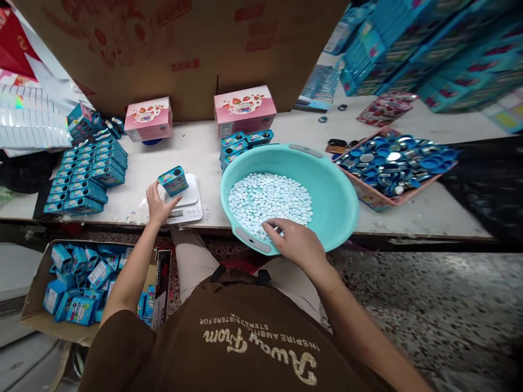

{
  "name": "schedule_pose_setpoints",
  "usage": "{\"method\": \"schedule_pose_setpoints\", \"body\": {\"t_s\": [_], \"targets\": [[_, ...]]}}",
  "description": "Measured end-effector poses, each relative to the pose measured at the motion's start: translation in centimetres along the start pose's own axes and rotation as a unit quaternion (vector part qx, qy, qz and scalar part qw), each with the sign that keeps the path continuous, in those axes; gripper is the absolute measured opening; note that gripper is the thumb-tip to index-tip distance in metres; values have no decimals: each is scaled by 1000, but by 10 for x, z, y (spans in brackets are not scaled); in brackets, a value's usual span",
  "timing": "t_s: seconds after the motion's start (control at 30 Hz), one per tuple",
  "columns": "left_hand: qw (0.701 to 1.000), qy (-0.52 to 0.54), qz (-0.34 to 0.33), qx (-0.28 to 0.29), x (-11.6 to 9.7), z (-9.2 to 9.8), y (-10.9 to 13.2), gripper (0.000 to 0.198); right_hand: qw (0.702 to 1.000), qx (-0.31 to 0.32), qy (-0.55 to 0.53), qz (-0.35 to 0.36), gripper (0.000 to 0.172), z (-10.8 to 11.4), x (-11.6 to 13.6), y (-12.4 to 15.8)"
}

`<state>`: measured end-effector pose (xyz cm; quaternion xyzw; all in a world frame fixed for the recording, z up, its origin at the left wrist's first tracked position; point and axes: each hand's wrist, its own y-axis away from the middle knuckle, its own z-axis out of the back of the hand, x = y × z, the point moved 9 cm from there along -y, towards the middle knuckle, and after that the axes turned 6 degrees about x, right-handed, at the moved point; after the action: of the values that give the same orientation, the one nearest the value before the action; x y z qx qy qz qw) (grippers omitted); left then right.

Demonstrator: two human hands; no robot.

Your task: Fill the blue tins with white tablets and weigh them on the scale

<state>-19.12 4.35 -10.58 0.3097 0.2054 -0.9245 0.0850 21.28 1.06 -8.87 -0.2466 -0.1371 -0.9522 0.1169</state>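
Observation:
A small blue tin (174,181) with a dark round hole in its top stands on a white digital scale (195,204). My left hand (157,204) is at the tin's left and near side, thumb and fingers apart; whether they touch it is hard to tell. A turquoise oval basin (335,201) holds a layer of small white tablets (273,196). Over the near part of that layer, my right hand (296,242) has its thumb and fingers curled together. Whatever is between those fingertips is hidden.
Blue tins (84,174) stand in rows at left; more lie in a cardboard box (30,305) below. Several tins (232,146) stand behind the basin. Two pink boxes (149,120) back onto a large carton (183,60). A pink basket (368,196) holds blue and silver caps.

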Motion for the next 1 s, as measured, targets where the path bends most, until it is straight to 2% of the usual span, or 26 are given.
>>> {"method": "schedule_pose_setpoints", "body": {"t_s": [0.07,0.13,0.17,0.23,0.33,0.47,0.53,0.63,0.77,1.0], "targets": [[999,24,47,3,-4,-12,-9,76,1000,-4,0,0,38,2,1,-1],[993,74,92,10,-6,-20,-17,59,1000,-7,-2,0,38,3,3,-1],[990,98,97,15,-10,-21,-20,51,1000,-7,-3,-2,39,4,3,-1],[991,116,59,17,-30,-15,-29,40,1000,-5,-1,-9,38,6,5,-2],[995,72,-68,-9,-90,13,-39,36,1000,8,2,-16,36,9,7,-3],[970,27,-241,-33,-195,46,-40,32,999,25,5,-20,36,13,8,-5],[952,11,-305,-34,-240,54,-37,33,1000,24,-2,-20,36,15,7,-5],[930,-3,-368,-18,-286,53,-33,38,1000,18,-19,-14,37,19,7,-5],[909,-7,-417,22,-315,37,-28,43,999,25,-32,4,39,22,9,-4],[898,-8,-433,78,-328,5,-18,42,998,40,-34,28,43,28,12,-4]]}}
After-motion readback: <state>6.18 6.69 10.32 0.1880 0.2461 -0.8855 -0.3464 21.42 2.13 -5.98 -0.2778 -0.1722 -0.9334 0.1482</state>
